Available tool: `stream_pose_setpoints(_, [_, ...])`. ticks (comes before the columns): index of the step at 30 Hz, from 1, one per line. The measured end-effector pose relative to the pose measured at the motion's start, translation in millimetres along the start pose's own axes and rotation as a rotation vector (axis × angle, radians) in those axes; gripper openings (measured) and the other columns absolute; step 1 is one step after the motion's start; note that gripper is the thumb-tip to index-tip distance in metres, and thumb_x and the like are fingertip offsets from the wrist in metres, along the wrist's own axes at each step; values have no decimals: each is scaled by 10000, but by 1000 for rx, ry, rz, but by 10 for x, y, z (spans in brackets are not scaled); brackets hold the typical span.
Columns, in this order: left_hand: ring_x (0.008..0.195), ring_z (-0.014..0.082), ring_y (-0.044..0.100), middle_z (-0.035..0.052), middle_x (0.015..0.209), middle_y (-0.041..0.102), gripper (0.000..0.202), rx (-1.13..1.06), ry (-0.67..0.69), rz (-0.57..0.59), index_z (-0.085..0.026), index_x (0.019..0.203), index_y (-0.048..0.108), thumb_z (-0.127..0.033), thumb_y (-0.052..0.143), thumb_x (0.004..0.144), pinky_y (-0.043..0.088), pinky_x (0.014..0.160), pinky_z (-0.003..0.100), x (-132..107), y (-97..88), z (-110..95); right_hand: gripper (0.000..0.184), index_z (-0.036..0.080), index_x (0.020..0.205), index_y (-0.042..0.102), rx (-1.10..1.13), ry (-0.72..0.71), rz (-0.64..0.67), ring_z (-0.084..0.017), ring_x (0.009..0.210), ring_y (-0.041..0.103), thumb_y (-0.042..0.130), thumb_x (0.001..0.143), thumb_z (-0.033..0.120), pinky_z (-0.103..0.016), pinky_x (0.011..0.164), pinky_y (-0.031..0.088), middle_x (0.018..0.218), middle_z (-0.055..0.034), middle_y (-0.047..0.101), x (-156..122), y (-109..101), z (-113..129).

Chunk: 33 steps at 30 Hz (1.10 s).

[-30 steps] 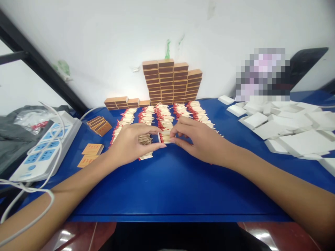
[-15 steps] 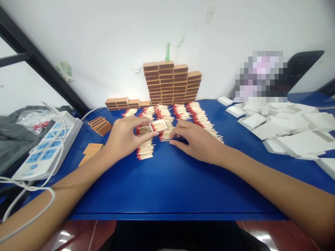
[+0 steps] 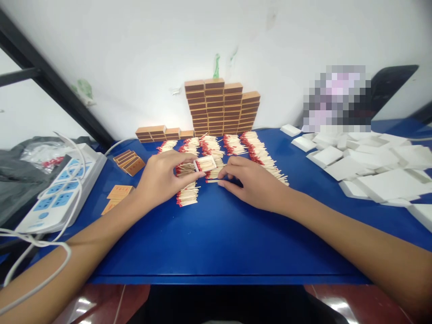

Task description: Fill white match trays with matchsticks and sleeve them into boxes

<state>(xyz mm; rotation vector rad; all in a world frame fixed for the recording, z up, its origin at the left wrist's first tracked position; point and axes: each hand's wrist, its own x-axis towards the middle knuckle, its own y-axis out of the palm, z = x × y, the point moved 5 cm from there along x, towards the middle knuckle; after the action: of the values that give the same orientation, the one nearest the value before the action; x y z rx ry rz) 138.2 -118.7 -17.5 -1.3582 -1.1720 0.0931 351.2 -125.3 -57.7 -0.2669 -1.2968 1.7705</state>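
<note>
Between its thumb and fingers, my left hand [image 3: 167, 173] grips a small white matchbox tray [image 3: 212, 165] with several red-headed matches inside. My right hand [image 3: 253, 182] is just right of the tray, its thumb and forefinger pinched at the end of a match [image 3: 212, 181] low in the middle row. Rows of loose matches lie under and around both hands, among them a left heap [image 3: 187, 196] and a long right row [image 3: 261, 153]. The tray is held just above the rows and hides part of them.
Stacked brown matchboxes [image 3: 222, 108] stand against the wall, with a lower row [image 3: 155, 133] to their left. Flat matchbox sleeves [image 3: 130, 162] and orange ones [image 3: 119, 192] lie left. White trays [image 3: 371, 162] are heaped right. A power strip [image 3: 64, 193] with cables lies far left on the blue table [image 3: 216, 243].
My left hand and the tray have shifted very slightly right and down. The tray now tilts a little differently. My right hand has barely moved.
</note>
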Motion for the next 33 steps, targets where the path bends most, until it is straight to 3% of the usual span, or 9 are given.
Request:
stream_pose_setpoints(17, [946, 239, 788, 62, 1061, 839, 365, 16, -12, 27, -207, 1116, 810, -513, 817, 916, 605, 864, 340, -1, 10, 7, 199, 203, 1098, 772, -55, -53, -10, -243, 919, 633, 585, 1050, 254, -375, 819, 503, 949, -85, 654, -19, -6, 68])
stream_pose_setpoints(27, [936, 234, 787, 63, 1054, 838, 368, 26, 3, 23, -201, 1122, 809, -505, 822, 915, 600, 859, 334, -2, 12, -6, 267, 183, 1005, 808, -113, -52, 7, -232, 841, 608, 554, 1062, 245, -374, 760, 481, 865, -72, 617, -14, -18, 85])
stream_pose_setpoints(33, [949, 243, 786, 75, 1060, 833, 377, 30, -11, 48, -204, 1129, 807, -519, 807, 922, 598, 879, 342, -3, 21, -3, 241, 197, 1060, 809, -90, -91, 4, -238, 881, 633, 571, 1053, 231, -377, 805, 507, 912, -82, 650, -47, 15, 142])
